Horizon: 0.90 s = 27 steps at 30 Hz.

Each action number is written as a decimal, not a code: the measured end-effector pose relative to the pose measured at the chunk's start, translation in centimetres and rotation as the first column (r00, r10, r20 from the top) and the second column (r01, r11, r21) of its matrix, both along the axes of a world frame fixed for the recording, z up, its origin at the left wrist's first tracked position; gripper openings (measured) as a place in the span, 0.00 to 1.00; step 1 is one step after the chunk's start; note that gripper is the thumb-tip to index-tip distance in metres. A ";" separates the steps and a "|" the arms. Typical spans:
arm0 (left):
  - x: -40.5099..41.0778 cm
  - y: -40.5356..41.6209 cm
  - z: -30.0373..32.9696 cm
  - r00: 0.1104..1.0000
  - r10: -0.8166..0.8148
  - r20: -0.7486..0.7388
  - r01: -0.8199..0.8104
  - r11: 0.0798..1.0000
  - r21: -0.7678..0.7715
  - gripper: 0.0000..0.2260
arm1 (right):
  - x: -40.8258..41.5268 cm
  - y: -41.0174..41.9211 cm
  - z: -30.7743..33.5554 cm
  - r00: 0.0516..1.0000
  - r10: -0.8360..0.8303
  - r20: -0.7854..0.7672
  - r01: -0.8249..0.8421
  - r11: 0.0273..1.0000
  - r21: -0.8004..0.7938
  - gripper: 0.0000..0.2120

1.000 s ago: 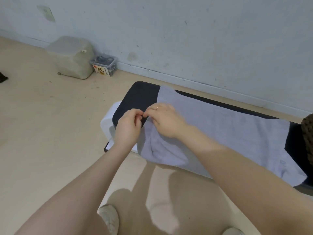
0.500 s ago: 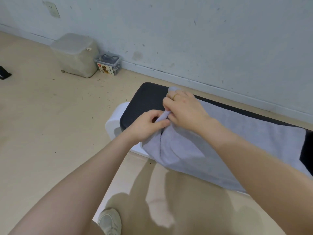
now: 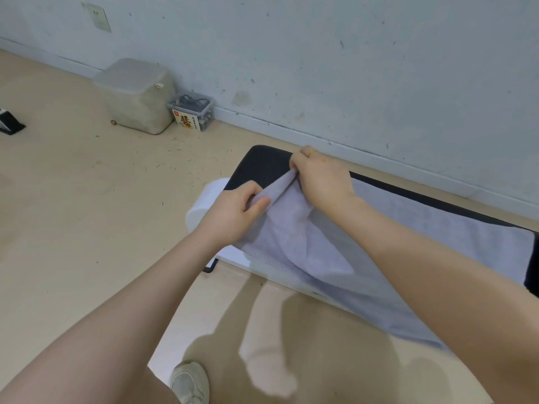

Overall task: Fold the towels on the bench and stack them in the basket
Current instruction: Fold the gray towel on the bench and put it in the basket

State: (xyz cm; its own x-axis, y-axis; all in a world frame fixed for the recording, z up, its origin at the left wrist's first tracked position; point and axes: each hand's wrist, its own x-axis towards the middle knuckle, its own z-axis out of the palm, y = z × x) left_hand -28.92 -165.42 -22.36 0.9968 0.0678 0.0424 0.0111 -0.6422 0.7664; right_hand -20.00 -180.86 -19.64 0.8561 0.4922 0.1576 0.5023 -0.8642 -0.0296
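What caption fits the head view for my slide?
Both hands, left hand and right hand, pinch one end of a lavender towel spread on a black bench.

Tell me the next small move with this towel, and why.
Probably draw the pinched edge along the black padded bench to start a fold. The left hand and right hand each pinch the pale lilac terry towel, which lies unfolded, its near side hanging over.
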 end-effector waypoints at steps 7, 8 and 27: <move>-1.9 4.4 -2.3 0.964 0.265 0.002 -0.264 0.962 -0.068 0.04 | 1.3 7.6 -0.8 0.996 0.089 -0.020 -0.084 0.982 0.167 0.13; -2.0 5.1 -2.7 0.959 0.283 -0.024 -0.284 0.957 -0.056 0.04 | 1.3 8.3 -1.4 0.994 0.105 -0.027 -0.099 0.982 0.160 0.14; 2.4 -6.2 -3.6 0.936 -0.350 -0.030 0.325 0.831 0.451 0.23 | -0.8 -9.2 -6.5 0.945 -0.249 -0.214 0.261 0.965 0.031 0.26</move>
State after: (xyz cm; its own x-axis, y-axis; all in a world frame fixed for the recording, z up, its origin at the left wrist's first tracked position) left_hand -26.56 -171.58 -25.96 0.9497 -0.3109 0.0384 -0.3004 -0.8690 0.3932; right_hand -20.77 -190.08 -26.17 0.9686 0.2481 -0.0137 0.2427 -0.9563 -0.1631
